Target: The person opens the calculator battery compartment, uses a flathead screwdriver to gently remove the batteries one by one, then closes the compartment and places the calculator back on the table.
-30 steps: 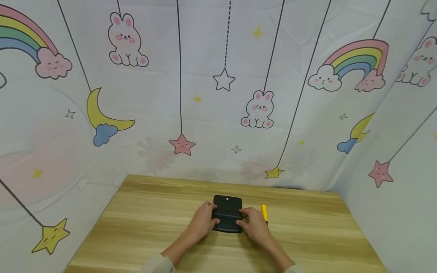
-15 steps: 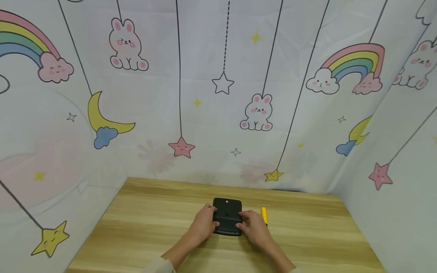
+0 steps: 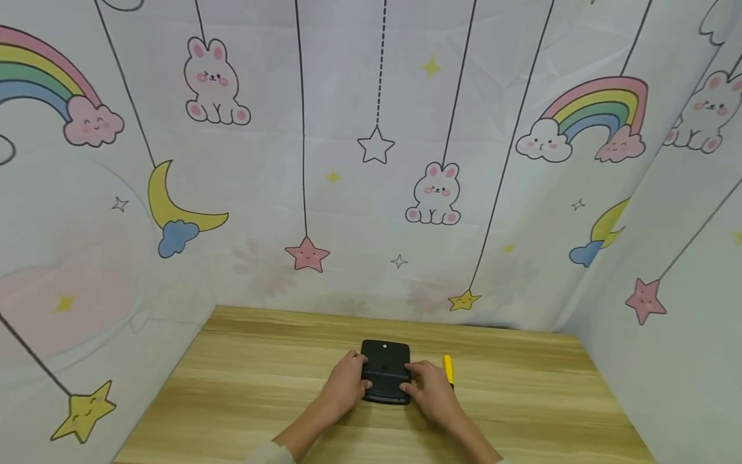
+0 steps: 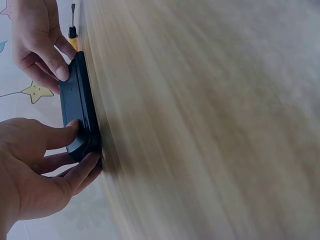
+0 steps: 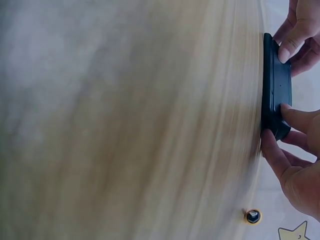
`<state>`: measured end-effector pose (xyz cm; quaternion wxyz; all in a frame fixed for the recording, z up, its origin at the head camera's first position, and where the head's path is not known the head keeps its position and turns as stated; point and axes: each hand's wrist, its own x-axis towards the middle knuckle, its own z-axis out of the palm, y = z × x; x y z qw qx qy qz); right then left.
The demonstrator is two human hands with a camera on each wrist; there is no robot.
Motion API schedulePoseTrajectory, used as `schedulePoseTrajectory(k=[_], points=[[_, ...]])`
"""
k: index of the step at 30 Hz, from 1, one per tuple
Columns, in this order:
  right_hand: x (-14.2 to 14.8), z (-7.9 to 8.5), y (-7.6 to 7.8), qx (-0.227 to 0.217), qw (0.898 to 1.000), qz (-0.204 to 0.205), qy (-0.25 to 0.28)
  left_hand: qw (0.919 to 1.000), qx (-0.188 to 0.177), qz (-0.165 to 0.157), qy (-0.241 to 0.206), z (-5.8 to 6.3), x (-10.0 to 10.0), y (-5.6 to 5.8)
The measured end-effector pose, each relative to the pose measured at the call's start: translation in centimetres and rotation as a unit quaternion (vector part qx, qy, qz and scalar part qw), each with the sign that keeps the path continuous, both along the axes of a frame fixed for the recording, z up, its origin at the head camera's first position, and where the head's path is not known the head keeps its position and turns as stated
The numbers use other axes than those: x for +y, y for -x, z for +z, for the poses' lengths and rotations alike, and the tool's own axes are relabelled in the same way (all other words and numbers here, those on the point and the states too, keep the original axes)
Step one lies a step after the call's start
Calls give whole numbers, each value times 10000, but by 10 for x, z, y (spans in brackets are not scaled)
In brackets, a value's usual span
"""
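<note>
A flat black device (image 3: 385,358) lies on the wooden table, with a ridge across its face and a small pale round spot near its far edge. My left hand (image 3: 345,385) grips its left side, and my right hand (image 3: 430,390) grips the right side. Both thumbs press on the top face while the fingers curl against the side edges, as the left wrist view shows on the device (image 4: 75,102). What lies beneath it is hidden. Just beyond the right hand is a screwdriver (image 3: 448,369) with a yellow handle, its near part hidden by that hand.
The wooden tabletop (image 3: 261,361) ends at the back against a white cloth (image 3: 348,212) printed with rabbits, stars, moons and rainbows. More of this cloth hangs along the left and right sides.
The head view has tilted up a little, so the whole scene sits lower. Both hands keep their hold on the black device, and the screwdriver stays in place.
</note>
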<state>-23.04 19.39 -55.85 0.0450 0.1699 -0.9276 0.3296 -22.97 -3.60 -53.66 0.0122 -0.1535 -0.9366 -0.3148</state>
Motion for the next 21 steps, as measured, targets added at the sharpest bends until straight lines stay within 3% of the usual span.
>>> schedulePoseTrajectory(k=[21], points=[[-2,3,-1,36,9999,8,-102,9998,96,-117,164,-1,-3,-1]])
